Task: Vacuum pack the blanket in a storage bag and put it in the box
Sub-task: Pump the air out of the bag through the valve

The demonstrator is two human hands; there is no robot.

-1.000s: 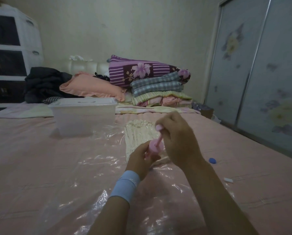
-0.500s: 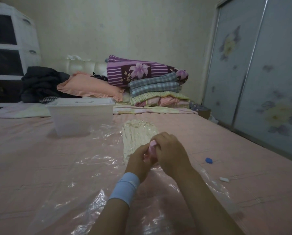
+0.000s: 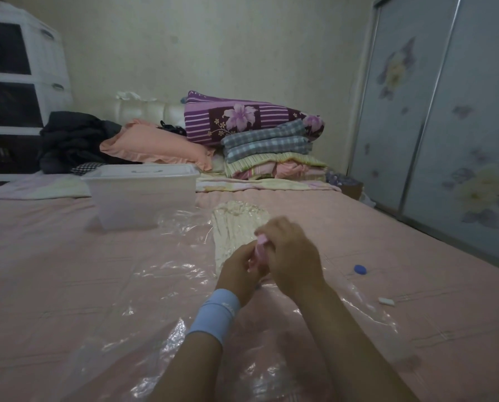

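Note:
A clear plastic storage bag (image 3: pixel 144 288) lies flat on the pink bed, with a cream blanket (image 3: pixel 236 224) pressed thin inside its far end. A small pink hand pump (image 3: pixel 260 250) stands on the bag over the blanket's near end. My left hand (image 3: pixel 239 271) grips the pump's body low down. My right hand (image 3: pixel 293 253) is curled round the pump's handle at the top. A translucent plastic box (image 3: pixel 141 195) with its lid on sits on the bed beyond the bag, to the left.
A blue cap (image 3: pixel 360 269) and a small white clip (image 3: pixel 386 301) lie on the bed right of the bag. Pillows and folded blankets (image 3: pixel 260 140) are stacked at the headboard. A wardrobe (image 3: pixel 445 111) runs along the right; drawers (image 3: pixel 16 82) stand at far left.
My right hand has pushed the pump handle down from its raised position, then begun lifting it a little again. My left hand has stayed on the pump body.

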